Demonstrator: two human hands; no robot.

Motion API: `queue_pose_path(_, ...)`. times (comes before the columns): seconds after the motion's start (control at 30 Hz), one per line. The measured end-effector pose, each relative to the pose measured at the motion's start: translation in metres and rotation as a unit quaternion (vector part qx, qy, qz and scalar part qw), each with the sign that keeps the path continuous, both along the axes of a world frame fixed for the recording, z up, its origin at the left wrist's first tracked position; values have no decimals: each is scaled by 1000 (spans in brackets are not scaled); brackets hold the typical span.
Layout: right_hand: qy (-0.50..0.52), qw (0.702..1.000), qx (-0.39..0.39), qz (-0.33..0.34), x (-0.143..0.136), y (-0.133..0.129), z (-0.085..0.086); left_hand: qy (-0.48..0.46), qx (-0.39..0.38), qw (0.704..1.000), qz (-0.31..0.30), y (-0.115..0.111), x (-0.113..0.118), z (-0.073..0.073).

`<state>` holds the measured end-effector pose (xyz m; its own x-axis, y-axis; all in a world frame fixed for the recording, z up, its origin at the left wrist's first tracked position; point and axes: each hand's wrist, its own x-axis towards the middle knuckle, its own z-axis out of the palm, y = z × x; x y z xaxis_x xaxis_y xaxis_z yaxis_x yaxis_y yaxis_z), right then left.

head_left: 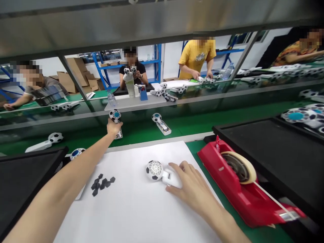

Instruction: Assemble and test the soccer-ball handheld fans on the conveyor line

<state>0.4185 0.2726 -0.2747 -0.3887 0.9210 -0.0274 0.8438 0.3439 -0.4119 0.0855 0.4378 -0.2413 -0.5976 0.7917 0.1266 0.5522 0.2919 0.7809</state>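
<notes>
My left hand reaches out to the green belt, its fingers closed round a white handheld fan with a soccer-ball head and a blue centre. On the white sheet, my right hand grips the handle of a second soccer-ball fan. That fan lies with its pale grille up and its head toward the left. Several small black pentagon pieces lie loose on the sheet, left of this fan. Another fan, its handle open, rests on the belt between my hands.
A red tape dispenser stands right of the sheet, beside a black tray with fans behind it. Another black tray is at the left. Across the belt, several people work among fans, a blue pen holder and bottles.
</notes>
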Motion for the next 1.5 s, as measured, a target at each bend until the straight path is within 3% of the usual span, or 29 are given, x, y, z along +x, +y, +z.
queue_pose_path(0.17,20,1000,-13,7,0,1,-1,56,-17,998,-14,-19,3,-7)
queue_pose_path(0.23,97,994,-46,-22,0,1,0,64,-1,997,-40,-25,9,-2)
queue_pose_path(0.3,219,967,-119,-60,-1,1,2,61,21,995,-81,-34,22,5)
queue_pose_path(0.37,353,906,-219,-79,-3,0,8,35,34,989,-141,-48,42,12)
queue_pose_path(0.5,562,737,-373,-40,-13,-11,25,-98,7,942,-321,-104,90,23)
queue_pose_path(0.57,619,677,-398,-1,-23,-20,31,-217,-29,887,-407,-136,107,29)
queue_pose_path(0.63,638,649,-413,36,-32,-29,35,-361,-54,810,-460,-162,113,35)
queue_pose_path(0.67,632,647,-423,53,-35,-32,37,-408,-49,787,-461,-171,112,38)
queue_pose_path(0.7,620,650,-434,68,-38,-34,38,-426,-31,785,-449,-178,109,41)
queue_pose_path(0.83,565,684,-449,104,-40,-35,49,-321,23,863,-389,-197,84,54)
queue_pose_path(1.0,591,698,-399,58,-34,-42,66,-231,87,914,-322,-232,63,67)
queue_pose_path(1.3,557,736,-384,18,-44,-61,63,-189,122,938,-263,-254,55,57)
queue_pose_path(1.37,548,772,-320,5,-41,-59,69,-208,131,936,-251,-265,61,48)
queue_pose_path(1.43,530,823,-205,-5,-39,-56,82,-252,123,927,-251,-280,74,34)
queue_pose_path(1.5,511,855,-83,23,-42,-54,99,-298,88,909,-278,-295,91,15)
